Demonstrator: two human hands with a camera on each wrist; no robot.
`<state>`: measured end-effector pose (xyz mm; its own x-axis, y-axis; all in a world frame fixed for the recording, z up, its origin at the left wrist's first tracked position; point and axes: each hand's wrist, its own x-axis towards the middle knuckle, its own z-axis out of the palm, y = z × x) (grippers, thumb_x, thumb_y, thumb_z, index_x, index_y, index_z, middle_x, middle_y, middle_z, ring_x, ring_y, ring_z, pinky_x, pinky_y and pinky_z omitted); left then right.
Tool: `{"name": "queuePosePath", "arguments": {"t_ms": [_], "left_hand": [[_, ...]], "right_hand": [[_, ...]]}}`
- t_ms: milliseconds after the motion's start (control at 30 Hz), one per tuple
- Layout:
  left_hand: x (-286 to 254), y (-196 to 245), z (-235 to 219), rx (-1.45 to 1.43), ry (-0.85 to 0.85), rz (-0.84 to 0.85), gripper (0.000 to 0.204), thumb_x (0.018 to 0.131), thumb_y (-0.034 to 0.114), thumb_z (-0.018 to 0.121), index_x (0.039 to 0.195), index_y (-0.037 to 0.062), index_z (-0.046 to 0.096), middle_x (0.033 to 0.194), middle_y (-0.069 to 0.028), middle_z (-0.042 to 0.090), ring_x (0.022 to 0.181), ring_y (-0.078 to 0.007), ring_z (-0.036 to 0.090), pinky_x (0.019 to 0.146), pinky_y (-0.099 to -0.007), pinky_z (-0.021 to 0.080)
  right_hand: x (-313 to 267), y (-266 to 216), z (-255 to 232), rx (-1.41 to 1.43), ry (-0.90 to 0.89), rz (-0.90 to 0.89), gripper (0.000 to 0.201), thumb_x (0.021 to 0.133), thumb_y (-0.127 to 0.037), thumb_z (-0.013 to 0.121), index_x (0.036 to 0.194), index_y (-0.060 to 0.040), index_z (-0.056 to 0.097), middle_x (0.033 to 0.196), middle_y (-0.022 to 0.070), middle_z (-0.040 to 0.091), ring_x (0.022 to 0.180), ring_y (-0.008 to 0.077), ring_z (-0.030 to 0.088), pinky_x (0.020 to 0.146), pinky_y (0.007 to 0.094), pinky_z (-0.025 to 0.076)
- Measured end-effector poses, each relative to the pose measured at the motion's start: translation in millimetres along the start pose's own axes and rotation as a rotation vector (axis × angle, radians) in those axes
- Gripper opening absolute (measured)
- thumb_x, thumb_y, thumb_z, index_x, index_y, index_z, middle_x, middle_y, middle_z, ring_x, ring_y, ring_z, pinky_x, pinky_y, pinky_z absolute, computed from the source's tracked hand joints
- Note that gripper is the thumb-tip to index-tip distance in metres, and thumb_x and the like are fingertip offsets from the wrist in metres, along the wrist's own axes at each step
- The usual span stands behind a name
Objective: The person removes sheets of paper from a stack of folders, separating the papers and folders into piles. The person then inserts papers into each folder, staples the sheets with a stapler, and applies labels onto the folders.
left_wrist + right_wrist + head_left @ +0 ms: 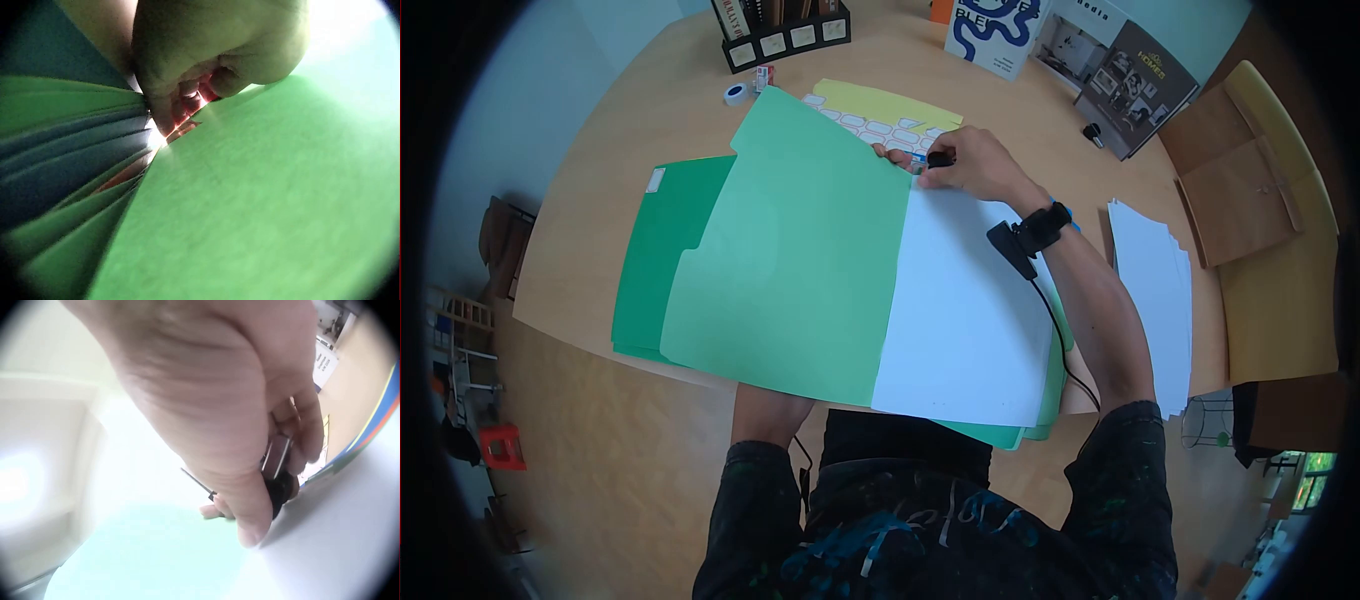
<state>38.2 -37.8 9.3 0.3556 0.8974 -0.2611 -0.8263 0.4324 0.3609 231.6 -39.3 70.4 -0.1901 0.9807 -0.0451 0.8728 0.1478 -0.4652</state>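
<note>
A light green folder (pixel 800 250) lies opened across the desk's front edge, with white sheets (pixel 970 300) on its right side. My right hand (pixel 980 165) pinches a black binder clip (pixel 940 159) at the top edge, close to the fold. In the right wrist view the clip's dark body (pixel 278 487) sits between thumb and fingers. My left hand (pixel 219 37) is behind the raised cover, its fingers curled at the edges of the stacked folders (pixel 69 150). From above, only its fingertips (pixel 892 154) and the forearm show. Darker green folders (pixel 670 250) lie underneath at the left.
A yellow folder (pixel 880 100) and label sheets (pixel 875 128) lie behind. Beyond are a tape roll (pixel 736 94), a black organizer (pixel 790 42), standing books (pixel 1135 85) and another small black clip (pixel 1092 133). Loose white paper (pixel 1155 300) lies right, beside a wooden box (pixel 1240 200).
</note>
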Motion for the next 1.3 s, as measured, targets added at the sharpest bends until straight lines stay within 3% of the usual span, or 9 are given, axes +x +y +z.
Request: {"name": "queuePosePath", "arguments": {"t_ms": [167, 333, 433, 533, 667, 733, 867, 967, 1300], "left_hand": [[-3, -3, -9, -0.043, -0.098, -0.02, 0.01, 0.105, 0.008, 0.046, 0.104, -0.0014, 0.048, 0.107, -0.0149, 0.057, 0.103, -0.0221, 0.059, 0.091, -0.0238, 0.054], [-3, -4, -15, -0.09, -0.197, -0.025, 0.012, 0.105, 0.01, 0.045, 0.105, -0.0018, 0.049, 0.107, -0.0149, 0.057, 0.103, -0.0226, 0.059, 0.091, -0.024, 0.054], [13, -10, -7, -0.072, 0.023, 0.068, 0.019, 0.104, 0.019, 0.048, 0.095, 0.0019, 0.05, 0.096, -0.0125, 0.057, 0.101, -0.0258, 0.059, 0.1, -0.0381, 0.051], [20, -9, -25, -0.109, -0.063, 0.008, 0.027, 0.107, 0.021, 0.043, 0.109, -0.0041, 0.052, 0.106, -0.0151, 0.06, 0.109, -0.0232, 0.06, 0.09, -0.0242, 0.056], [14, -5, -16, -0.218, 0.022, -0.064, 0.025, 0.106, 0.02, 0.047, 0.109, -0.0036, 0.053, 0.105, -0.014, 0.06, 0.106, -0.0231, 0.061, 0.088, -0.0243, 0.057], [12, -4, -14, -0.177, 0.002, -0.061, 0.023, 0.104, 0.019, 0.051, 0.114, -0.0015, 0.055, 0.105, -0.0125, 0.061, 0.103, -0.0209, 0.062, 0.085, -0.0262, 0.058], [10, -4, -10, 0.021, -0.048, -0.02, 0.025, 0.103, 0.021, 0.054, 0.116, -0.0008, 0.056, 0.106, -0.0115, 0.061, 0.103, -0.0192, 0.062, 0.086, -0.0263, 0.057], [8, -3, -5, 0.222, -0.112, 0.044, 0.028, 0.101, 0.023, 0.057, 0.118, -0.0001, 0.057, 0.107, -0.0105, 0.062, 0.103, -0.0176, 0.062, 0.086, -0.0263, 0.056], [0, -1, 12, 0.883, -0.294, 0.268, 0.04, 0.096, 0.029, 0.067, 0.124, 0.0021, 0.059, 0.111, -0.0071, 0.064, 0.103, -0.0122, 0.061, 0.088, -0.0264, 0.051]], "right_hand": [[0, 76, -10, 0.198, 0.483, 0.138, 0.052, 0.08, -0.027, 0.083, 0.115, 0.0071, 0.065, 0.094, 0.0134, 0.07, 0.083, 0.0195, 0.065, 0.077, 0.0318, 0.052], [-33, 156, -18, 0.061, 0.498, 0.412, 0.054, 0.078, -0.034, 0.083, 0.112, 0.0032, 0.064, 0.101, 0.0174, 0.072, 0.092, 0.0266, 0.07, 0.083, 0.035, 0.054], [-38, 177, -20, 0.06, 0.504, 0.377, 0.058, 0.077, -0.035, 0.083, 0.116, 0.0033, 0.063, 0.103, 0.0183, 0.071, 0.095, 0.0281, 0.07, 0.085, 0.0353, 0.054], [-43, 164, -22, 0.059, 0.495, 0.396, 0.061, 0.077, -0.036, 0.083, 0.118, 0.0037, 0.062, 0.104, 0.0189, 0.071, 0.096, 0.0294, 0.069, 0.087, 0.0356, 0.054], [-50, 156, -21, -0.057, 0.566, 0.348, 0.061, 0.078, -0.037, 0.082, 0.12, 0.0033, 0.062, 0.104, 0.0202, 0.071, 0.097, 0.0303, 0.069, 0.088, 0.0367, 0.054], [-51, 154, -21, -0.458, 0.886, 0.151, 0.054, 0.081, -0.036, 0.078, 0.115, 0.0031, 0.064, 0.098, 0.0183, 0.071, 0.091, 0.0297, 0.07, 0.082, 0.0371, 0.055], [-92, 92, -45, 0.021, 0.683, 0.292, 0.042, 0.083, -0.033, 0.078, 0.102, 0.0023, 0.067, 0.085, 0.0133, 0.07, 0.078, 0.0236, 0.068, 0.07, 0.0348, 0.053], [-113, 66, -35, 0.363, 0.101, 0.362, 0.026, 0.081, -0.026, 0.083, 0.079, -0.0051, 0.067, 0.065, -0.0016, 0.058, 0.061, 0.0075, 0.053, 0.055, 0.0255, 0.039], [-118, 75, -8, 0.247, -0.006, 0.34, 0.032, 0.075, -0.028, 0.088, 0.077, -0.0065, 0.065, 0.065, -0.0034, 0.058, 0.061, 0.0077, 0.051, 0.057, 0.0246, 0.039]]}}
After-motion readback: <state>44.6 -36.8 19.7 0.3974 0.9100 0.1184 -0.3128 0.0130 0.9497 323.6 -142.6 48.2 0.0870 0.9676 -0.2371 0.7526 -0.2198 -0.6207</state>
